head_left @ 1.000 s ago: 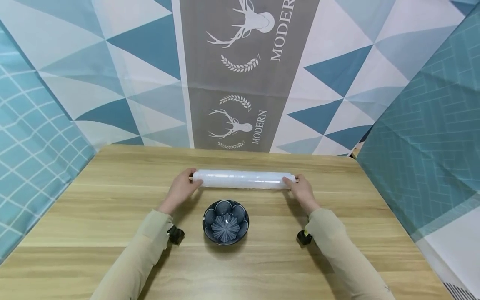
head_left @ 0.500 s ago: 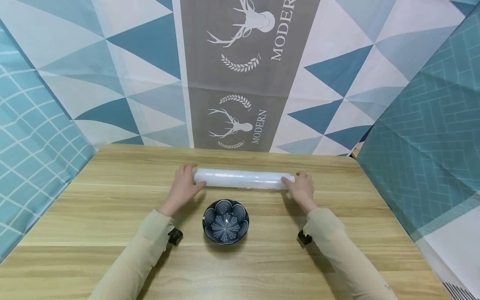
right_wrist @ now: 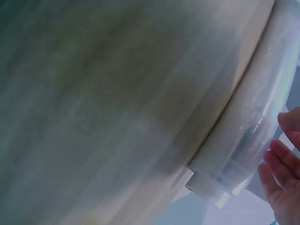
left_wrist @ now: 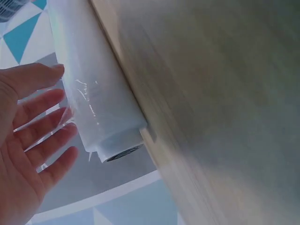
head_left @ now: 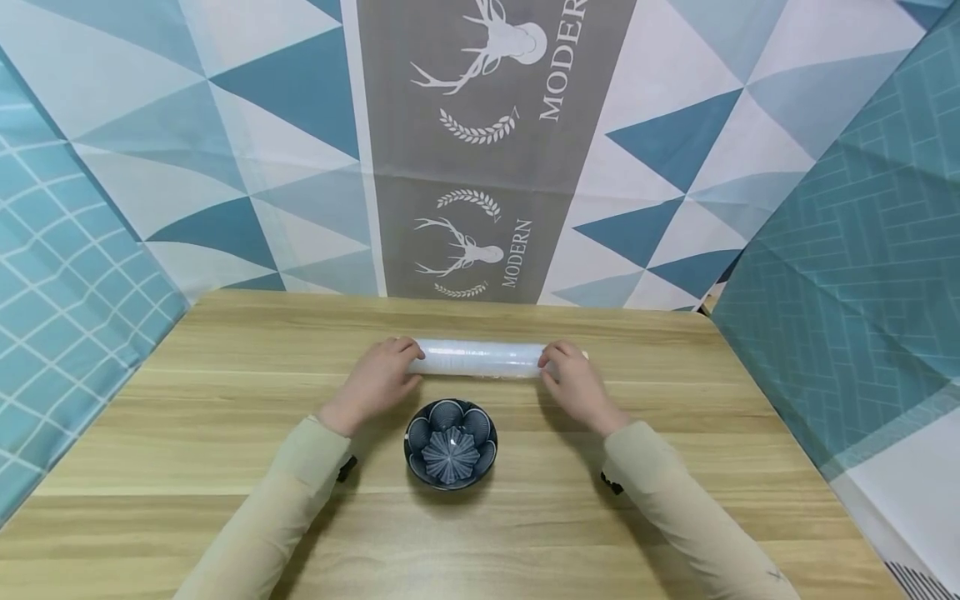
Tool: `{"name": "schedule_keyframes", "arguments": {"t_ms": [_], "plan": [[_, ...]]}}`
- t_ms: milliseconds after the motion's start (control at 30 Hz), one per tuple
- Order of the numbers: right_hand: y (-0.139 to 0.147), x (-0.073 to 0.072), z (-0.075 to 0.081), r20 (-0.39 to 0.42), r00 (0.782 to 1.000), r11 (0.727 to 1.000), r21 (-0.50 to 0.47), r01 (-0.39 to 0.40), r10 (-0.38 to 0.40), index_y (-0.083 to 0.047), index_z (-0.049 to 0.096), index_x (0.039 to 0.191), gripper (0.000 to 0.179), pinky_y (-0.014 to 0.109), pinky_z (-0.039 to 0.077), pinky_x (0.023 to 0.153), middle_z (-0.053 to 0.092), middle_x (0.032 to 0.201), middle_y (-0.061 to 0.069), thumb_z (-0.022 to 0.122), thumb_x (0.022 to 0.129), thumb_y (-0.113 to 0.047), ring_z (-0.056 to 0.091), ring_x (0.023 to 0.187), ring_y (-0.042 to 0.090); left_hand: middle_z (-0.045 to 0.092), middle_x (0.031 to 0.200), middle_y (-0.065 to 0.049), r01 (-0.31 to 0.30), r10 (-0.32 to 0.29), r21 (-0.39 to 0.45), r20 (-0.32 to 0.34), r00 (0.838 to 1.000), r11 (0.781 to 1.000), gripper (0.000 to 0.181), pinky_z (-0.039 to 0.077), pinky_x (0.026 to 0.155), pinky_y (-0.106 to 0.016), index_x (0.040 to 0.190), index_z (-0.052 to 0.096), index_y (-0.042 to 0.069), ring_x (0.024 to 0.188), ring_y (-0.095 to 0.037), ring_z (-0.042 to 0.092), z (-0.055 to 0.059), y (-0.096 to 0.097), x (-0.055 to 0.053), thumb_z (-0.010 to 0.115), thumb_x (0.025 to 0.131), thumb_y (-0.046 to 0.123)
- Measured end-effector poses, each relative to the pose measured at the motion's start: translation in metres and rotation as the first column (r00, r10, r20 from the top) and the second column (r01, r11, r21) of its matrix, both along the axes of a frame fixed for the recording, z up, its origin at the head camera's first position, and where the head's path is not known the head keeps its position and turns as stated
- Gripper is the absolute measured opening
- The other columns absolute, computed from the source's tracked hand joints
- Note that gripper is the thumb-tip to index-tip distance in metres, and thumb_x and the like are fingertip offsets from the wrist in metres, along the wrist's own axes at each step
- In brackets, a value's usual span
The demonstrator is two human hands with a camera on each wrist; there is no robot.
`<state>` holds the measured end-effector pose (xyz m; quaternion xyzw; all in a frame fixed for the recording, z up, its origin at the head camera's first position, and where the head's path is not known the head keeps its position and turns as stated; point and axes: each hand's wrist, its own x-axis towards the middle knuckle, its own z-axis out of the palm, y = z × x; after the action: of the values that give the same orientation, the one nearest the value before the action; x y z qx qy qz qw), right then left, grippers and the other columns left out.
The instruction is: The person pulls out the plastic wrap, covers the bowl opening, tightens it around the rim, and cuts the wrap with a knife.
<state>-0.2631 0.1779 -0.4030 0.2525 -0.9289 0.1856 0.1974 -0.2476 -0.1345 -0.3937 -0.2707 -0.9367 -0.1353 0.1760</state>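
A roll of clear plastic wrap (head_left: pixel 480 358) lies crosswise on the wooden table, beyond a dark blue flower-patterned bowl (head_left: pixel 451 444). Over the roll's left end rests my left hand (head_left: pixel 381 379); in the left wrist view its spread, relaxed fingers (left_wrist: pixel 44 140) are along the film's surface. My right hand (head_left: pixel 576 382) is over the right part of the roll. In the right wrist view, its loosely bent fingers (right_wrist: pixel 280 164) are close beside the roll. Whether either hand's fingertips catch the film's edge is hard to tell.
The wooden table (head_left: pixel 187 433) ends at a backdrop (head_left: pixel 457 150) with triangles and deer prints. Teal patterned sheets (head_left: pixel 840 275) flank the sides. The bowl stands between the two forearms.
Both hands have let go of the roll's ends and moved inward along it, the right one further. The roll and the bowl have stayed about where they were.
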Motion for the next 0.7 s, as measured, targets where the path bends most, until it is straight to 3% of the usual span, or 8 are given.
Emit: {"name": "schedule_keyframes", "arguments": {"t_ms": [233, 367, 467, 700], "plan": [[-0.003, -0.005, -0.004, -0.068, 0.998, 0.99, 0.141, -0.006, 0.016, -0.004, 0.061, 0.085, 0.022, 0.036, 0.048, 0.081, 0.058, 0.1, 0.01, 0.076, 0.071, -0.013, 0.056, 0.092, 0.025, 0.061, 0.099, -0.014, 0.025, -0.025, 0.003, -0.04, 0.999, 1.0, 0.027, 0.048, 0.08, -0.042, 0.096, 0.061, -0.001, 0.09, -0.029, 0.057, 0.001, -0.001, -0.008, 0.07, 0.072, 0.006], [-0.005, -0.009, -0.004, -0.096, 0.995, 0.984, 0.177, -0.011, 0.029, -0.004, 0.058, 0.083, 0.026, 0.037, 0.047, 0.078, 0.057, 0.099, 0.011, 0.078, 0.068, -0.013, 0.056, 0.087, 0.025, 0.058, 0.096, -0.015, 0.013, -0.012, 0.058, -0.025, 1.0, 0.998, 0.026, 0.048, 0.081, -0.039, 0.094, 0.059, -0.003, 0.089, -0.028, 0.056, -0.002, -0.002, -0.014, 0.071, 0.072, 0.005], [-0.006, -0.01, -0.005, -0.121, 0.992, 0.982, 0.188, -0.013, 0.037, -0.003, 0.057, 0.081, 0.024, 0.037, 0.048, 0.076, 0.056, 0.097, 0.012, 0.077, 0.067, -0.007, 0.056, 0.084, 0.026, 0.055, 0.094, -0.015, -0.011, 0.012, 0.104, -0.011, 1.0, 0.995, 0.024, 0.047, 0.08, -0.038, 0.09, 0.058, -0.003, 0.086, -0.027, 0.053, -0.005, -0.002, -0.017, 0.072, 0.071, 0.005], [-0.008, -0.011, -0.005, -0.134, 0.991, 0.98, 0.2, 0.006, 0.021, -0.001, 0.06, 0.078, 0.011, 0.034, 0.049, 0.078, 0.058, 0.1, 0.015, 0.068, 0.072, 0.003, 0.058, 0.088, 0.026, 0.054, 0.087, -0.015, 0.007, 0.002, 0.113, -0.074, 0.997, 0.994, 0.013, 0.047, 0.074, -0.037, 0.074, 0.057, 0.0, 0.081, -0.028, 0.051, -0.008, -0.002, -0.022, 0.067, 0.069, -0.006]]}}
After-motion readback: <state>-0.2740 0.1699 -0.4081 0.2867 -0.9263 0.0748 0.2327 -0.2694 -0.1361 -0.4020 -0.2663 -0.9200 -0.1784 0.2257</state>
